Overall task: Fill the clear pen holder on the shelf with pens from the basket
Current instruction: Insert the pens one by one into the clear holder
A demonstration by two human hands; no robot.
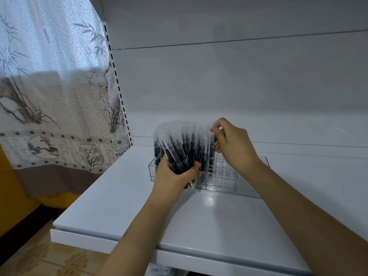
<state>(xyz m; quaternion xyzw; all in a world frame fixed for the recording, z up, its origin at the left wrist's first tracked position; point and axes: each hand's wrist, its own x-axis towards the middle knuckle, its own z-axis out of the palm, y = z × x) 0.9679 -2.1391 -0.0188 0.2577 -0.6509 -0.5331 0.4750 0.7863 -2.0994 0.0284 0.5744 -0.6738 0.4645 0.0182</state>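
Left hand [175,174] clutching bundle of slim black clear-capped pens [175,148]; right hand [231,144] pinching one pen's cap at 3 o'clock, over clear plastic holder [225,176]. Light, slippery; hold near cap.

Your left hand [175,174] is holding a bundle of pens [175,148] upright over the left end of the pen holder [225,176], which is sitting on the shelf [139,206] near its back panel [239,80]. Your right hand [233,144] is reaching in from the right, its fingertips pinching the top of one pen [211,154] that is standing in the holder, just right of the bundle. A curtain [49,96] is hanging left of the shelf.
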